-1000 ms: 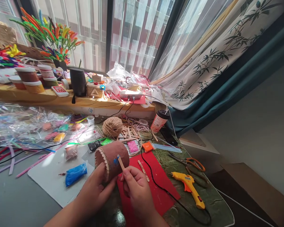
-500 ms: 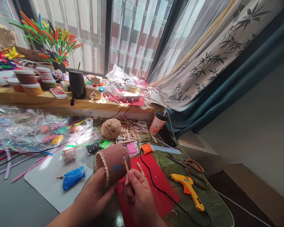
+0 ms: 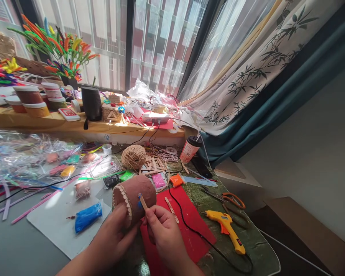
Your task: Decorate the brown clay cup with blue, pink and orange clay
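Both forearms bare (no sleeves), left hand (image 3: 115,235) and right hand (image 3: 163,235) ungloved.

A home craft corner: glue gun (image 3: 225,230), twine ball (image 3: 133,156), curtained window (bamboo print) (image 3: 247,73).

Brown clay cylinder (image 3: 136,193) with a blue spot; red sheet (image 3: 189,224) under the hands; yellow-and-orange glue gun (image 3: 225,230) to their right.

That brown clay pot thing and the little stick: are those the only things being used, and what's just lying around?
In use:
brown clay-covered cylinder, held by the left hand
wooden stick, in the right hand, tip at the blue dab

Lying about:
yellow glue gun
scissors
twine ball
blue clay bag
paper cup
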Demonstrator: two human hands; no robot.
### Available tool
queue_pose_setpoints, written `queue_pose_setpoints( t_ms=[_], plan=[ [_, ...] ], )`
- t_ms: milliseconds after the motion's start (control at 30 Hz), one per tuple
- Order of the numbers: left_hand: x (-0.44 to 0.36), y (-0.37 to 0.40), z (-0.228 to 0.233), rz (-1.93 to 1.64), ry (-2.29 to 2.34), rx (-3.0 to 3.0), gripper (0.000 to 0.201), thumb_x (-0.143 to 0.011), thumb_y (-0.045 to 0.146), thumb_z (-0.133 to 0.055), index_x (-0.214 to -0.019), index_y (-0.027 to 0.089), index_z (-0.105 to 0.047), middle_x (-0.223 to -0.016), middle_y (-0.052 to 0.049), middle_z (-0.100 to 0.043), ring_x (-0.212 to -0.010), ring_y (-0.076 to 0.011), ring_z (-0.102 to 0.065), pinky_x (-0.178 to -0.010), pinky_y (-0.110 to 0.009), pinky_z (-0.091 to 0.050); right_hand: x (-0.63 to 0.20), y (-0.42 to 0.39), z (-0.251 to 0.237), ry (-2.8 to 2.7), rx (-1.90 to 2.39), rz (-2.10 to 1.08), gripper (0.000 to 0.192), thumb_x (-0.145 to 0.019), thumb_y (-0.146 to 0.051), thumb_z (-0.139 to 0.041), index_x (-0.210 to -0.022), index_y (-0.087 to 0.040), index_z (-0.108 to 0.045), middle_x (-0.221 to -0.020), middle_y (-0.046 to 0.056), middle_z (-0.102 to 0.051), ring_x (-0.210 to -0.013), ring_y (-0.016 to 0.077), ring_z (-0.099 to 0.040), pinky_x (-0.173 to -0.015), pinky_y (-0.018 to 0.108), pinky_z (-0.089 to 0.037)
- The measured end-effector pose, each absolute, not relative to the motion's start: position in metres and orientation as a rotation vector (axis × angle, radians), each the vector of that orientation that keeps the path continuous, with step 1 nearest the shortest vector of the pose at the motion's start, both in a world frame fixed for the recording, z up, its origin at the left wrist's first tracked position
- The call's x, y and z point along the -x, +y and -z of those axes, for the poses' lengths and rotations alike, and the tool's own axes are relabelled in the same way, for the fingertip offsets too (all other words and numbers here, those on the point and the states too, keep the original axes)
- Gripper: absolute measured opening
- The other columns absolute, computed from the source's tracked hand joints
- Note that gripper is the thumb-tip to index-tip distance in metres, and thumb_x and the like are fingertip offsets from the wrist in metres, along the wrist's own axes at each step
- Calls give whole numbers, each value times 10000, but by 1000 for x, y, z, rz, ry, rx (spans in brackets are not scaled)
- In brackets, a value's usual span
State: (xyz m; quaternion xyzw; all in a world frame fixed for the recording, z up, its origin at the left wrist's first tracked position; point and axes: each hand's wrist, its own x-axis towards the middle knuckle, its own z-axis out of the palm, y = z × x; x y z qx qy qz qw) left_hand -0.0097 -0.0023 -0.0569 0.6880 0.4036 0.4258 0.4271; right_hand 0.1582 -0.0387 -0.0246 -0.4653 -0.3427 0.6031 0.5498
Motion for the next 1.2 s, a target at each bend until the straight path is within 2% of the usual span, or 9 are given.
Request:
queue_pose_setpoints(
  t_ms=[67, 133, 267, 433, 567, 767, 933, 1067, 1200],
  plan=[
    [11, -1, 59, -996, 970, -1819, 290, -946, 403, -744, -1190, 262, -815, -1158, -121, -846, -1070, -334, -799, -981, -430, -656, -157, -40, 24, -790, 1062, -1380, 674, -716, -844, -834, -676, -214, -595, -440, -128, -342, -415, 65, -226, -425, 227, -167],
    [12, 0, 59, -990, 986, -1850, 323, -969, 391, -722, -1261, 268, -780, -1216, -115, -836, -1122, -338, -794, -1001, -433, -647, -156, -41, 24, -762, 1017, -1332, 664, -728, -830, -838, -674, -219, -585, -446, -135, -320, -420, 63, -212, -433, 223, -182],
    [10, 0, 57, -1074, 1008, -1757, 337, -972, 387, -725, -1287, 270, -743, -1222, -97, -839, -1095, -329, -813, -970, -418, -660, -154, -43, 29, -742, 1007, -1401, 653, -735, -818, -843, -686, -221, -582, -449, -139, -318, -421, 61, -195, -434, 218, -186],
    [9, -2, 55, -1095, 945, -1688, 341, -986, 358, -714, -1312, 260, -720, -1287, -104, -827, -1158, -322, -806, -1016, -412, -653, -152, -42, 42, -744, 1074, -1437, 678, -707, -837, -846, -685, -204, -604, -448, -131, -347, -420, 61, -212, -423, 221, -135],
    [11, -1, 57, -1095, 986, -1749, 357, -969, 360, -731, -1312, 261, -734, -1287, -101, -832, -1171, -334, -804, -1048, -435, -643, -152, -42, 44, -695, 1005, -1506, 655, -717, -802, -870, -701, -213, -583, -452, -138, -344, -421, 59, -202, -428, 216, -140],
    [9, 2, 60, -1073, 1002, -1641, 374, -980, 411, -724, -1324, 268, -695, -1299, -96, -826, -1157, -334, -810, -1028, -444, -654, -146, -45, 47, -647, 948, -1401, 651, -744, -812, -844, -700, -227, -561, -449, -146, -313, -417, 58, -174, -419, 212, -139],
    [6, 1, 60, -1093, 969, -1518, 372, -942, 462, -780, -1246, 257, -715, -1203, -96, -849, -1120, -338, -820, -959, -414, -684, -142, -41, 58, -731, 937, -1459, 642, -760, -808, -836, -711, -215, -594, -458, -124, -366, -415, 64, -237, -428, 220, -157],
    [8, -5, 70, -1071, 939, -1455, 488, -906, 525, -814, -1305, 259, -724, -1255, -114, -832, -1200, -366, -785, -1069, -476, -636, -141, -40, 68, -771, 921, -1448, 649, -774, -810, -821, -683, -206, -601, -471, -115, -368, -430, 66, -241, -447, 225, -160],
    [15, -9, 76, -1050, 871, -1296, 571, -863, 575, -842, -1328, 268, -716, -1297, -127, -819, -1262, -396, -748, -1122, -526, -591, -144, -41, 71, -757, 928, -1413, 656, -743, -796, -855, -663, -193, -609, -559, -61, -489, -508, 84, -338, -507, 221, -249]
  ],
)
